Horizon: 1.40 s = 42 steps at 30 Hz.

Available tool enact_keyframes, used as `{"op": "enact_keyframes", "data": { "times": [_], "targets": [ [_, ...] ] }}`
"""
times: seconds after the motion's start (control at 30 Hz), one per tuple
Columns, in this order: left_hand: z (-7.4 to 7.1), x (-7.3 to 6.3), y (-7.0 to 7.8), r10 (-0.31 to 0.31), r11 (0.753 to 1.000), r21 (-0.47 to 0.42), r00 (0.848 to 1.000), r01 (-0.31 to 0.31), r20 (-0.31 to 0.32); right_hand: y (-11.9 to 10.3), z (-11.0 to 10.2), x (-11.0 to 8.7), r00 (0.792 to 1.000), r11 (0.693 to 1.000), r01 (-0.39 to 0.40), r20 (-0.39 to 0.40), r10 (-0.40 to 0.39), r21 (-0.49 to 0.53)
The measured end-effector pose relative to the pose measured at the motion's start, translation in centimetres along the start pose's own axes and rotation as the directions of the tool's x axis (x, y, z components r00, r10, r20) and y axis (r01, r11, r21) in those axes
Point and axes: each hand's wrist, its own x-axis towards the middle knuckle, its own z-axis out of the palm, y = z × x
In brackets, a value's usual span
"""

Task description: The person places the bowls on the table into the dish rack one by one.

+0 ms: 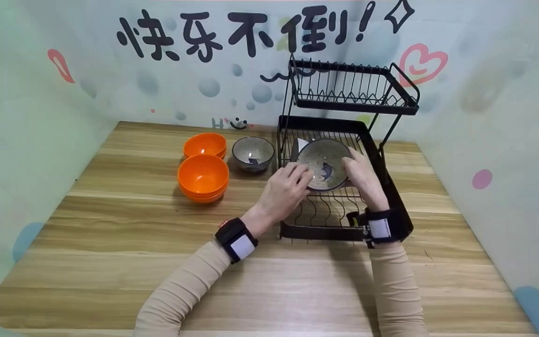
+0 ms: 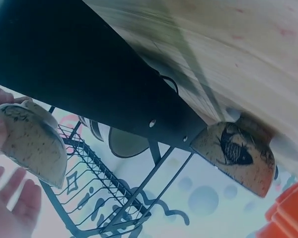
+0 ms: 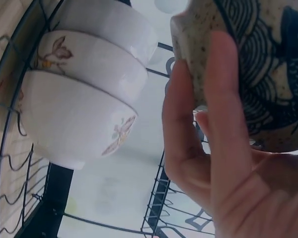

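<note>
Both forearms, in beige sleeves [image 1: 398, 285], are slanting inward, and the two hands are flanking a speckled grey bowl [image 1: 324, 161] over the lower tier of a black dish rack [image 1: 321, 232]. The right hand [image 1: 364, 177] is gripping the bowl's right side, its thumb lying at the rim and its fingers pressing along the outer wall, where a dark blue fish pattern is showing. The left hand [image 1: 286, 189] is touching the near-left edge with loosely bent fingers; the wrist view is cropping it, so whether it is truly holding the bowl cannot be told. The bowl is tilting, its hollow facing the person. Nested white bowls [image 3: 77, 116] are resting in the rack near the right hand. Left of the left hand, a second grey bowl [image 1: 253, 153] and, farther out, stacked orange bowls [image 1: 203, 177] are standing on the surface [image 1: 124, 224].
</note>
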Motion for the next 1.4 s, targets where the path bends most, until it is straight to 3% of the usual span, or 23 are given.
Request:
{"op": "enact_keyframes", "data": {
  "times": [0.07,0.13,0.2,0.27,0.37,0.43,0.53,0.63,0.93,1.2,1.4],
  "targets": [
    [0.0,-0.1,0.0,-0.097,0.995,-0.027,0.993,0.099,0.068,0.1,-0.3,0.0,1.000,0.997,-0.007,-0.029,0.005,-0.071],
    [0.0,-0.2,0.1,-0.213,0.975,-0.039,0.967,0.220,0.141,0.1,-0.6,0.1,0.998,0.988,-0.013,-0.056,0.005,-0.156],
    [0.1,-0.5,0.2,-0.329,0.937,-0.043,0.917,0.347,0.226,0.2,-0.9,0.1,0.997,0.970,-0.008,-0.081,-0.012,-0.243],
    [0.1,-0.8,0.4,-0.424,0.888,-0.049,0.853,0.458,0.305,0.4,-1.1,0.2,0.995,0.960,-0.001,-0.094,-0.026,-0.279],
    [0.3,-1.2,0.7,-0.505,0.823,-0.043,0.763,0.567,0.403,0.5,-1.3,0.3,0.993,0.953,0.007,-0.110,-0.042,-0.302],
    [0.5,-1.4,0.9,-0.528,0.801,-0.022,0.723,0.599,0.444,0.6,-1.4,0.3,0.992,0.952,0.010,-0.115,-0.048,-0.305],
    [0.7,-1.6,1.3,-0.544,0.790,0.017,0.687,0.613,0.482,0.8,-1.6,0.3,0.991,0.950,0.015,-0.121,-0.055,-0.310],
    [0.8,-1.6,1.5,-0.550,0.786,0.043,0.665,0.617,0.506,0.9,-1.7,0.3,0.990,0.954,0.019,-0.127,-0.059,-0.300],
    [1.2,-1.7,1.9,-0.547,0.770,0.046,0.620,0.637,0.563,1.1,-2.4,0.1,0.990,0.972,-0.019,-0.138,-0.014,-0.232],
    [1.4,-1.8,2.0,-0.557,0.748,0.022,0.610,0.663,0.563,1.1,-3.7,-0.1,0.973,0.957,-0.025,-0.228,-0.043,-0.289],
    [1.4,-1.9,2.0,-0.563,0.740,0.011,0.610,0.673,0.558,0.8,-4.6,0.3,0.962,0.945,-0.070,-0.274,-0.021,-0.319]
  ]
}}
